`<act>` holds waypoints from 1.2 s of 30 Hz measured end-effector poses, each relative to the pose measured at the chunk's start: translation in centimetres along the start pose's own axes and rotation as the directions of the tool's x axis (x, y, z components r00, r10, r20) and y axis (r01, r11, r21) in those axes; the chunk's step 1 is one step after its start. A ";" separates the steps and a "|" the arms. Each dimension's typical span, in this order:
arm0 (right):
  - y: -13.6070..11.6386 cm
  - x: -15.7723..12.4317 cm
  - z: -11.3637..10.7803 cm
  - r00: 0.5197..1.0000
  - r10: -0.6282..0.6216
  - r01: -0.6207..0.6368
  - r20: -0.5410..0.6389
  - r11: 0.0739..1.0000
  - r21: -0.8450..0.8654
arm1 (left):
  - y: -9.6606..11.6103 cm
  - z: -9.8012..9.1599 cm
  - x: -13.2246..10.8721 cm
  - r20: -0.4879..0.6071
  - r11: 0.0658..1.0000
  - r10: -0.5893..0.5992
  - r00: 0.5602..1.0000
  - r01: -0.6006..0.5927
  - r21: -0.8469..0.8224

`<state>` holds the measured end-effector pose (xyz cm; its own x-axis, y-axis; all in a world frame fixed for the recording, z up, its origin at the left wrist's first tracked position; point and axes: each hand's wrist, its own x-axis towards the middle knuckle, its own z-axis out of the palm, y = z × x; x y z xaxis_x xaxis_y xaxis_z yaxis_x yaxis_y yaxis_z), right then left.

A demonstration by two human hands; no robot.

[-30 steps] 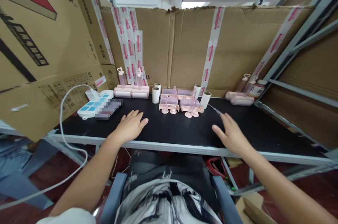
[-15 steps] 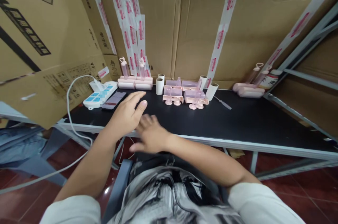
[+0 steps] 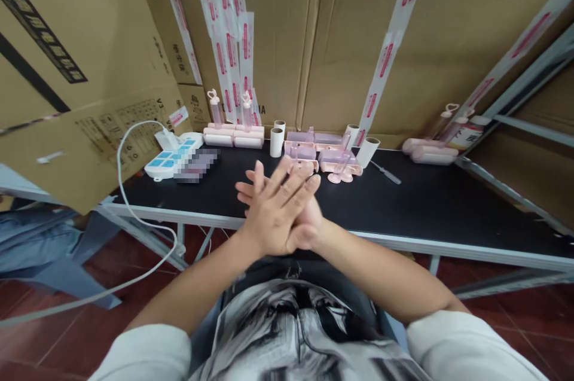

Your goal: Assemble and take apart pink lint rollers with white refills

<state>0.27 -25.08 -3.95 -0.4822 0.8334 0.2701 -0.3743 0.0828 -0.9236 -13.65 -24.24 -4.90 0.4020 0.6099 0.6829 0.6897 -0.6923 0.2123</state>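
Note:
My left hand (image 3: 280, 207) lies crossed over my right hand (image 3: 301, 231) above the front edge of the black table (image 3: 426, 207). The fingers of both are stretched out and hold nothing. Just beyond the fingertips stand pink lint roller parts (image 3: 320, 157) in a cluster. White paper rolls (image 3: 277, 142) stand beside them. A small screwdriver (image 3: 385, 173) lies to the right of the cluster.
A white power strip (image 3: 173, 157) with a cable and a phone (image 3: 197, 165) sit at the table's left. More pink rollers (image 3: 233, 136) stand at the back left and at the back right (image 3: 430, 154). Taped cardboard walls close in the back and left.
Both hands left the table top and came together at the middle. My right hand swept from the right side to under my left hand.

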 end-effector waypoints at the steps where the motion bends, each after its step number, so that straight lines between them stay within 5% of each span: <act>1: -1.3 -1.3 -0.6 0.997 0.004 -0.004 0.078 1.000 -0.008 | -1.6 0.2 0.8 -0.016 1.000 -0.016 1.000 0.016 0.010; 2: -2.5 -2.8 -1.3 0.985 0.005 0.001 0.170 0.999 -0.033 | -3.5 0.1 1.5 -0.049 0.990 -0.131 0.990 0.134 0.050; 4: -4.1 -5.8 -2.6 0.936 -0.023 0.082 0.351 0.985 -0.154 | -6.9 -0.5 2.6 -0.160 0.893 -0.427 0.890 0.443 0.082; 6: -4.2 -7.5 -3.7 0.921 -0.150 0.308 0.359 0.846 -0.435 | -8.2 -0.5 3.2 -0.212 0.851 -0.521 0.827 0.523 -0.050; 9: -2.0 -6.2 -4.9 0.779 -0.400 0.617 0.483 0.344 -0.708 | -5.2 1.2 3.8 -0.165 0.817 -0.432 0.887 0.307 -0.487; 11: -0.3 -3.5 -6.1 0.685 -0.388 0.681 0.617 0.040 -0.731 | -1.5 1.9 4.5 0.018 0.554 -0.446 0.895 0.292 -0.779; 13: -0.2 -0.3 -8.2 0.686 -0.262 0.667 0.679 -0.147 -0.730 | 1.4 1.1 5.6 0.224 0.276 -0.379 0.898 0.341 -0.898; 15: -2.1 2.3 -11.0 0.793 -0.282 0.484 0.540 -0.247 -0.839 | 2.3 -1.0 7.2 0.226 0.232 -0.276 0.934 0.293 -0.927; 17: -5.4 3.9 -14.4 0.849 -0.453 0.185 0.273 -0.229 -0.956 | 1.1 -3.4 9.4 0.039 0.411 -0.251 0.967 0.142 -0.901; 20: -9.4 4.4 -19.8 0.728 -0.684 -0.013 0.051 -0.089 -0.996 | -3.5 -4.3 13.3 -0.248 0.713 -0.286 0.926 0.033 -0.700; 23: -10.1 3.7 -23.9 0.570 -0.818 -0.065 -0.078 0.050 -0.997 | -8.5 -0.9 16.4 -0.319 0.781 -0.310 0.896 0.048 -0.623; 25: -9.4 3.0 -25.6 0.543 -0.819 -0.094 -0.187 0.162 -0.982 | -10.8 2.4 17.2 -0.311 0.777 -0.344 0.886 0.083 -0.624; 30: -8.9 1.7 -26.9 0.760 -0.569 -0.104 -0.315 0.371 -0.923 | -12.4 7.6 15.5 -0.229 0.730 -0.379 0.896 0.138 -0.669; 36: -9.6 1.2 -27.6 0.874 -0.380 -0.117 -0.302 0.439 -0.891 | -11.2 7.5 13.6 -0.186 0.780 -0.271 0.944 0.102 -0.617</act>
<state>25.12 -9.81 -2.23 -0.0399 0.8621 0.5052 0.5976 0.4258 -0.6794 -11.33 -5.30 -3.20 0.0806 0.6919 0.7175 0.2071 -0.7158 0.6669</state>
